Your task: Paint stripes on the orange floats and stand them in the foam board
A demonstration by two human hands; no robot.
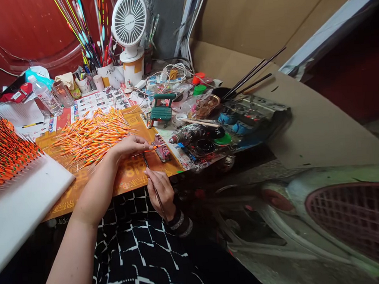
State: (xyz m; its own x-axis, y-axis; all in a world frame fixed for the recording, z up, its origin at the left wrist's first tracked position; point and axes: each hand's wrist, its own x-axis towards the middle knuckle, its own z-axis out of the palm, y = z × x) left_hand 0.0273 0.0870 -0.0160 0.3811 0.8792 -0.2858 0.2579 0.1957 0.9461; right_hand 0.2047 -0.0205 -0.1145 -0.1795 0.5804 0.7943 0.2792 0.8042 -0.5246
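Observation:
My left hand (130, 146) pinches a thin orange fishing float (146, 149) that lies level over the orange paper (130, 174) on the table. Below it, my right hand (161, 191) grips a slim paintbrush (151, 179) like a pen, its tip reaching up toward the float. A big heap of similar orange floats (90, 136) lies just left of my left hand. At the far left, a white foam board (24, 192) holds rows of finished orange floats (2, 153) stuck upright in it.
A paint-smeared palette area with a spray can (189, 134), jars and caps sits to the right. A small green stand (161, 109), a white desk fan (129, 29), cups of brushes (103, 72), a water bottle (46, 96) and a cardboard wall (249, 21) stand behind.

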